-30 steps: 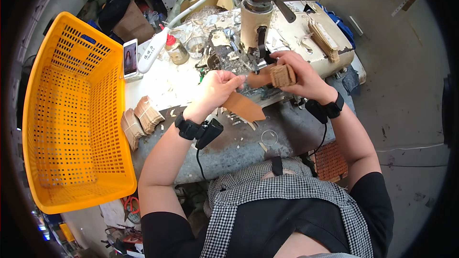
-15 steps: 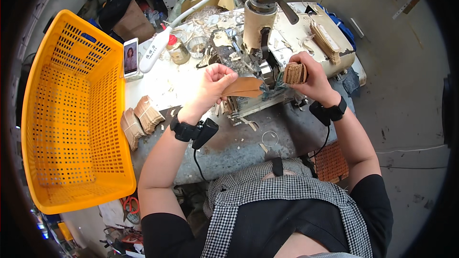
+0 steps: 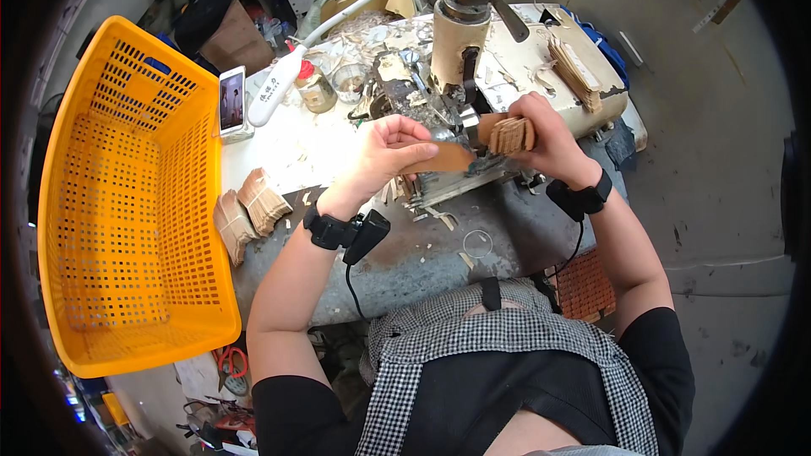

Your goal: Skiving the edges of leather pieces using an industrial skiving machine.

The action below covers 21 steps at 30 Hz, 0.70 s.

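Just nearside of the machine post (image 3: 457,44), my left hand (image 3: 382,152) pinches a tan strip (image 3: 448,160), long axis crosswise, tip pointing right, while my right hand (image 3: 551,142), nearer that post, has fingers wrapped round a brown stack (image 3: 508,137) just to its right.

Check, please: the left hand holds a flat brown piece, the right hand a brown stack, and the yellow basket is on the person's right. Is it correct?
Not fully: the head view shows the yellow basket on the person's left. The left hand does hold a flat brown piece, and the right hand a brown stack.
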Available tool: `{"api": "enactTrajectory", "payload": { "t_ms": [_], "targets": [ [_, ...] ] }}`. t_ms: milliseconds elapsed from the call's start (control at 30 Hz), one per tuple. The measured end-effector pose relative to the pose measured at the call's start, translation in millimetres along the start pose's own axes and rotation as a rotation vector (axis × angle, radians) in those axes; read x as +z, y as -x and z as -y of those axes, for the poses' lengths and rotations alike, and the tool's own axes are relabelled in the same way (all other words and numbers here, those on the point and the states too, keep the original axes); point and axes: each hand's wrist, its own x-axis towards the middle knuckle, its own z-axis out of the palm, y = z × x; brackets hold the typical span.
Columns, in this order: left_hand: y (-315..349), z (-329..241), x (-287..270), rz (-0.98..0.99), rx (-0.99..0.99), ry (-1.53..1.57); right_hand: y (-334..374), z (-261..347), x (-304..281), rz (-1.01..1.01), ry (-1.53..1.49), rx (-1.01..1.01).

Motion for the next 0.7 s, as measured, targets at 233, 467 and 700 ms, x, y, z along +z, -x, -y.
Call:
{"api": "enactTrajectory", "payload": {
  "t_ms": [233, 467, 700],
  "targets": [
    [-8, 5, 4, -0.153, 0.009, 0.017, 1, 3, 0, -0.06, -0.141, 0.01],
    [-2, 1, 13, -0.106, 0.034, -0.017, -3, 11, -3, -0.044, -0.002, -0.027],
    [36, 20, 13, -0.031, -0.015, 0.025, 35, 43, -17, -0.205, -1.573, 0.221]
  ]
}}
